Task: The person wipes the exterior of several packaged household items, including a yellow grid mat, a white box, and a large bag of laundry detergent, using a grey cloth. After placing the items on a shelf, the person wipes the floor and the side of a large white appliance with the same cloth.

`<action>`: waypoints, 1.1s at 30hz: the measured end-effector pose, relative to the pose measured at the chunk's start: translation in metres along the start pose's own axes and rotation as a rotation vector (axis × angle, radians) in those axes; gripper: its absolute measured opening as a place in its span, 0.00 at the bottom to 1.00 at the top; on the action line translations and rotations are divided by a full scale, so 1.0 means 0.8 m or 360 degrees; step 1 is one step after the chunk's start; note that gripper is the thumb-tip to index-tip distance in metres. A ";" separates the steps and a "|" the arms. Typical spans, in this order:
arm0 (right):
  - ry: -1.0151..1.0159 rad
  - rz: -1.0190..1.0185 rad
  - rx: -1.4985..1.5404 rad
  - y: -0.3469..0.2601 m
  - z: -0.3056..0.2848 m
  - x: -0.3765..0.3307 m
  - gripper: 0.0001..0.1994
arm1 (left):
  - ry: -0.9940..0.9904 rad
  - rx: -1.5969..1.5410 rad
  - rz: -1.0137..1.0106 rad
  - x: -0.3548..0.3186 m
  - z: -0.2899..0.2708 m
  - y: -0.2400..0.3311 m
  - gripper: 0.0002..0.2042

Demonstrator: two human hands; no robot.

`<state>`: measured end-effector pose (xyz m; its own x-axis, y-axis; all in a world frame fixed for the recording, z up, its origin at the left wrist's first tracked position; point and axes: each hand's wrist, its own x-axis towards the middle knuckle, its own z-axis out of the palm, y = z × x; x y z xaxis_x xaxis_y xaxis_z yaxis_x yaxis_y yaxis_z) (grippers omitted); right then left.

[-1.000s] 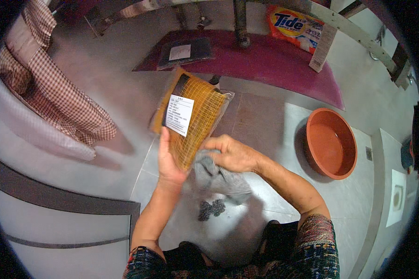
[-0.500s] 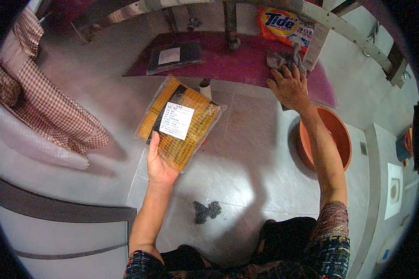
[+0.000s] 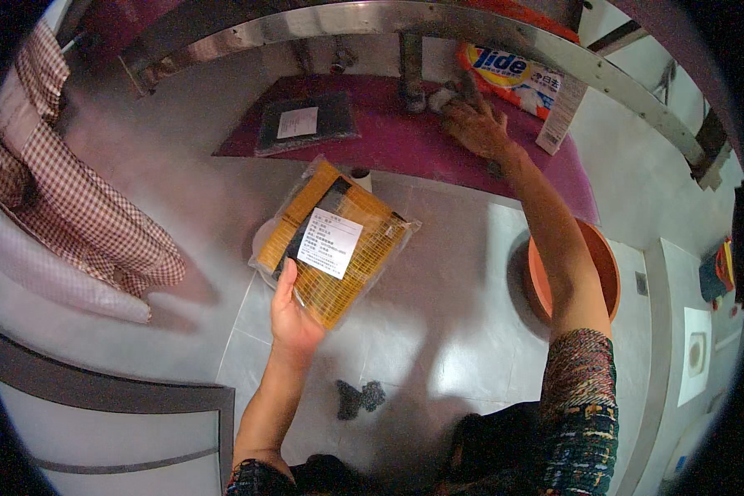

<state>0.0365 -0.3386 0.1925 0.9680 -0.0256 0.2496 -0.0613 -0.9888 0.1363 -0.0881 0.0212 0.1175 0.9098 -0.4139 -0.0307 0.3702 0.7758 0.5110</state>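
My left hand (image 3: pixel 296 322) grips the lower corner of a flat, clear plastic-wrapped package (image 3: pixel 372 277). Inside it lies folded orange-yellow material with a grid pattern and a black band, and a white label sits on the front. Stretched out to the far right, my right hand (image 3: pixel 478 131) presses a grey cloth (image 3: pixel 443 97) onto a purple-red shelf surface (image 3: pixel 397 149). The cloth is bunched and partly hidden under the slightly blurred fingers. A dark flat plastic-wrapped package (image 3: pixel 331 124) with a white label rests on the shelf's left part.
An orange-and-blue detergent box (image 3: pixel 517 78) stands at the shelf's back right. Below my right forearm is an orange basin (image 3: pixel 608 264) on the tiled floor. Checked fabric (image 3: pixel 99 198) hangs at left. A metal frame bar (image 3: pixel 322 33) crosses overhead, and a dark patch (image 3: pixel 360 398) marks the floor.
My right hand has moved left along the shelf with the grey cloth, away from the detergent box. The package in my left hand has come slightly right and nearer.
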 end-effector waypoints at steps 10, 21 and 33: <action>0.0143 0.0590 -0.0336 0.123 0.134 0.074 0.23 | 0.0094 0.0042 0.0083 -0.005 -0.018 0.015 0.23; 0.0063 0.0197 0.0227 -0.052 -0.013 -0.036 0.22 | -0.0108 -0.0021 0.0174 -0.004 -0.011 0.041 0.23; 0.0261 -0.0439 -0.0004 -0.146 -0.014 -0.022 0.17 | 0.0204 0.0302 0.0473 0.008 -0.002 0.069 0.16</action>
<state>0.0239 -0.2212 0.1826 0.8959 0.2679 0.3543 0.1973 -0.9547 0.2229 -0.0614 0.0620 0.1437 0.9929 -0.1116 0.0418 0.0559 0.7460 0.6636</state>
